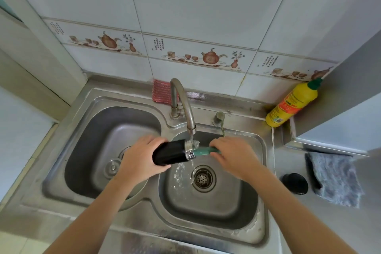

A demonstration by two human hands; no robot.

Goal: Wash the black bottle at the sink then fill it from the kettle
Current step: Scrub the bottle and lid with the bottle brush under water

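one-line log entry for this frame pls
phase: wash | left hand: holds black bottle sideways | right hand: green brush at mouth | tap: running

Yellow detergent bottle (292,103) with green cap leaning in the right corner. Pink scrubbing cloth (161,91) propped against decorated wall tiles (208,55). Grey rag (334,177) lying flat beside a round black lid (294,183) on the counter.

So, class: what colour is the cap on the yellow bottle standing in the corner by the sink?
Green; the head view shows the cap atop the yellow bottle.
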